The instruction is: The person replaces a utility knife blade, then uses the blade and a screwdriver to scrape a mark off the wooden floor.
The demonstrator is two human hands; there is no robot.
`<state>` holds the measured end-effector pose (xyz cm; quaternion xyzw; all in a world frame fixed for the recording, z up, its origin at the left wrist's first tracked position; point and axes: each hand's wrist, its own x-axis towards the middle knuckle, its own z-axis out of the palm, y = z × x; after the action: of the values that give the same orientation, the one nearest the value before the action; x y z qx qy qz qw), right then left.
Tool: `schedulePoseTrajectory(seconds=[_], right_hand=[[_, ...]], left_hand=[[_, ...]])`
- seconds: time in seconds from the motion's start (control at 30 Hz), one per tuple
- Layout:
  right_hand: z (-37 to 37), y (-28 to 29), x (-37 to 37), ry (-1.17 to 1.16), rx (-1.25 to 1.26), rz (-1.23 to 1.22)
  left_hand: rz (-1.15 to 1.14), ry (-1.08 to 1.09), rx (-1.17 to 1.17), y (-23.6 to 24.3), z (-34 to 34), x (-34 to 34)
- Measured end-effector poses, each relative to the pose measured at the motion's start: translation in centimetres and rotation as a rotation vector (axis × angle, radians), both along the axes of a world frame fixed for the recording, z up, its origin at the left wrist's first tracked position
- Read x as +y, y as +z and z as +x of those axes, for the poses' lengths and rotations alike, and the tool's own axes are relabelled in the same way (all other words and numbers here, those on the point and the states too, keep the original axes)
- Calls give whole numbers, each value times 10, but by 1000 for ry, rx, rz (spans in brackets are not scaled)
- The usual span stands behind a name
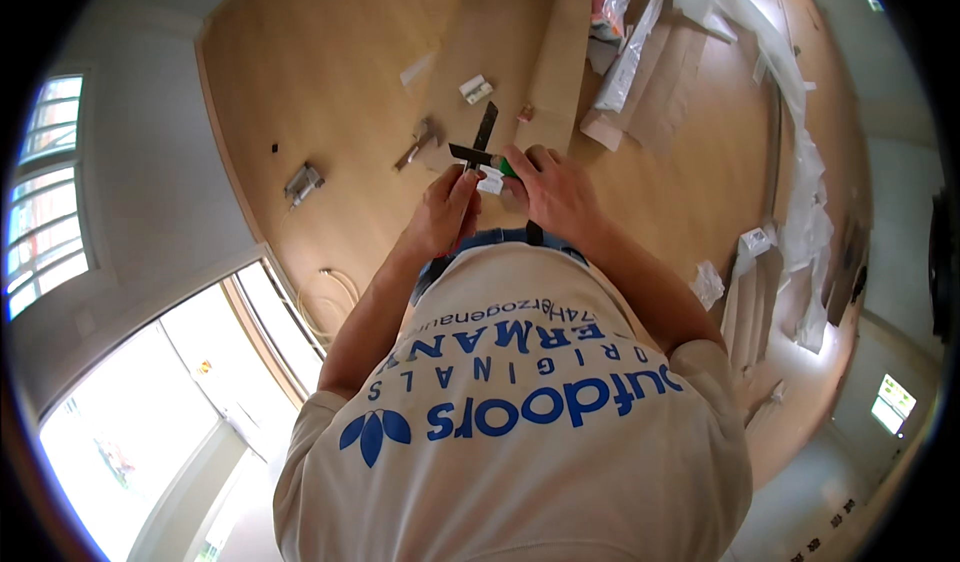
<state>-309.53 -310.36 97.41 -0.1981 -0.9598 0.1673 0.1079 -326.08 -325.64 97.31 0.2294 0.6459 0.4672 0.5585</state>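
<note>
Blade (pixel 467 153), green-handled, gripped in right hand (pixel 555 192), crosses dark bar (pixel 486 127) pinched in left hand (pixel 445 210) above floor (pixel 330 92); both likely stiff, light; best held by handle (pixel 506 167) and lower end.

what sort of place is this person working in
Probably a room being fitted out or renovated: crumpled plastic sheeting lies on the wood-coloured floor, along with what looks like a nail gun.

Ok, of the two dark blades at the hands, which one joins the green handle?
The blade pointing left: its green handle is in the right hand. The other blade points away from the body, above the left hand.
</note>
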Motion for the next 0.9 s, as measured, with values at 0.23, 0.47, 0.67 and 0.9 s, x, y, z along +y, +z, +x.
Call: schedulePoseTrajectory(seconds=[0.23, 0.47, 0.67, 0.9], right_hand=[[56, 5, 3, -89, -85, -190], [57, -7, 10, -86, -11, -269], [44, -4, -2, -85, 8, -278], [32, 15, -28, -308, -89, -369]], left_hand=[[-94, 25, 73, 18, 66, 3], [-55, -21, 268, 10, 68, -10], [-8, -130, 311, 17, 39, -3], [-9, -254, 343, 19, 13, -15]])
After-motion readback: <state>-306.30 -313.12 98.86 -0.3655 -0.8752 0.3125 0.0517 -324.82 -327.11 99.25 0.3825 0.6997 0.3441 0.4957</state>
